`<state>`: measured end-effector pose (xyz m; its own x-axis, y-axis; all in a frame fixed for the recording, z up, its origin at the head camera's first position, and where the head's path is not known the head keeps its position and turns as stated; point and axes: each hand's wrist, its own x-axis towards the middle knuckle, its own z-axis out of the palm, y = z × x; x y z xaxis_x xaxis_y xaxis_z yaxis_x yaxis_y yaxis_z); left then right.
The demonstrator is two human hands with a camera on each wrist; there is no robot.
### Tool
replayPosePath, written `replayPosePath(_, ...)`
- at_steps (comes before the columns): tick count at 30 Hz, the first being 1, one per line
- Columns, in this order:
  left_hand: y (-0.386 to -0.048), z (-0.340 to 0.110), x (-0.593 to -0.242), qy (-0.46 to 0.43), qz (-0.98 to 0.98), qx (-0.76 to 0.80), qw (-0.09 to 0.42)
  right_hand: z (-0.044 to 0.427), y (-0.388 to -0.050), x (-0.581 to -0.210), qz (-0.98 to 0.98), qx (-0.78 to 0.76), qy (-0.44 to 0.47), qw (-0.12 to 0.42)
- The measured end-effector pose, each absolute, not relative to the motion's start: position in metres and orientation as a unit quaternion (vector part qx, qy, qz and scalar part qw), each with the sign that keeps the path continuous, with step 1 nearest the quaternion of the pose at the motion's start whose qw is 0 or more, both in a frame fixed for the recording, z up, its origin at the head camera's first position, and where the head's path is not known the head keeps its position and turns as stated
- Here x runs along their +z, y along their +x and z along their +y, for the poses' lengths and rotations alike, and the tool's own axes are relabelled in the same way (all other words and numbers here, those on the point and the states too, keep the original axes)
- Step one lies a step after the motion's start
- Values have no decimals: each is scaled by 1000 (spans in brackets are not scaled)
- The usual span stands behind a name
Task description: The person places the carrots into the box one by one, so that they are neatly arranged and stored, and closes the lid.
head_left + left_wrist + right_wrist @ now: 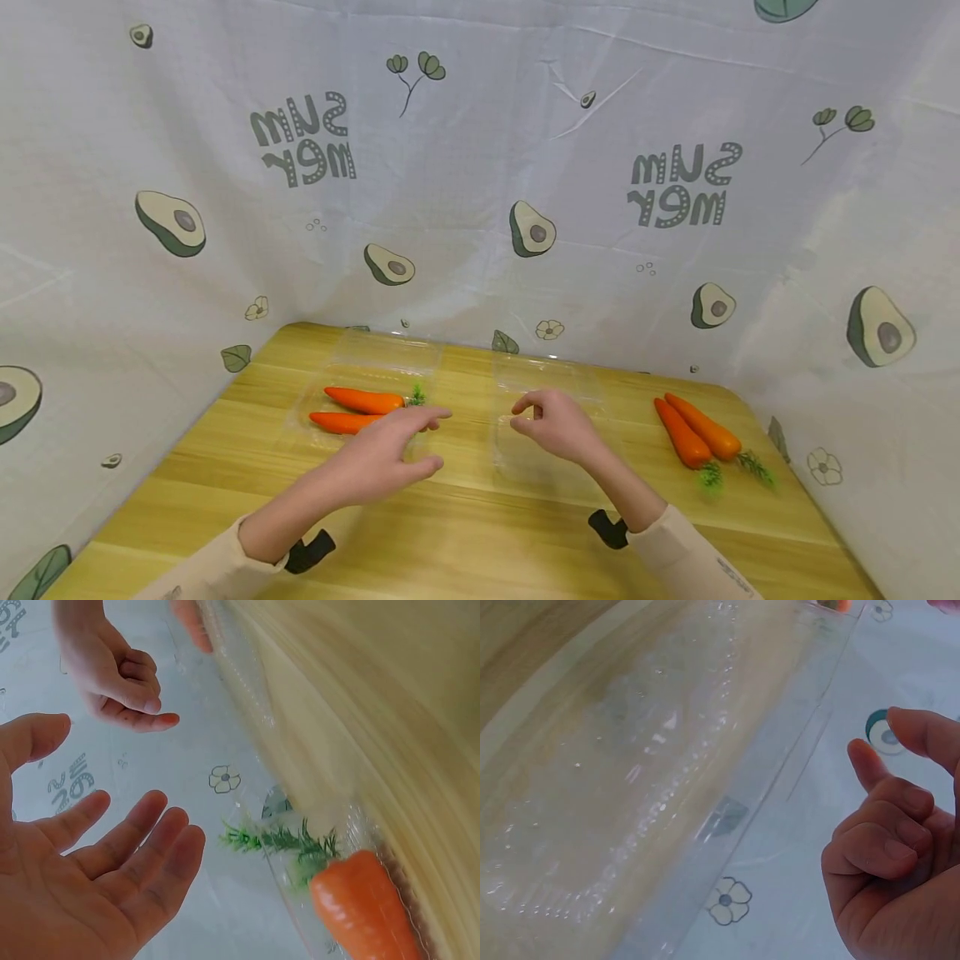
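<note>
My left hand [382,462] hovers over the near right part of a clear plastic container [390,350] with its lid folded back. Two orange toy carrots with green tops, a far one [363,400] and a near one [339,422], lie inside it; the hand partly hides the near one. In the left wrist view the left fingers [142,855] are spread and hold nothing. My right hand [561,427] is above a second clear container [652,787], where no carrot shows. Its thumb and index finger stand apart, the other fingers loosely curled, with nothing between them.
Two more carrots, one [681,437] beside the other [705,429], lie on the right side of the wooden table [465,542]. A white curtain [480,167] printed with avocados hangs behind the table and along both sides.
</note>
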<state>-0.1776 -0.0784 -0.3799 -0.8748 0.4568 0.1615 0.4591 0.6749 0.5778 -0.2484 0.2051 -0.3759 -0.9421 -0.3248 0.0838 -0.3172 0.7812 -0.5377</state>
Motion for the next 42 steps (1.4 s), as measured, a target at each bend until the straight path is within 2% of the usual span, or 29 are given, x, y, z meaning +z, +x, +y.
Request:
replayPosePath(14,-187,-53,-392,-268,-915,-297,-44,238,-240,-380,945,-304,-124,-13)
replayPosePath(22,-194,-37,-399,-265,-914,-301,-65,253,-241,-385,933,-344,-102,1)
replayPosePath(42,-206,-1,-413,-253,-905,-338,-55,286,-238,-387,934,-352,-66,-9)
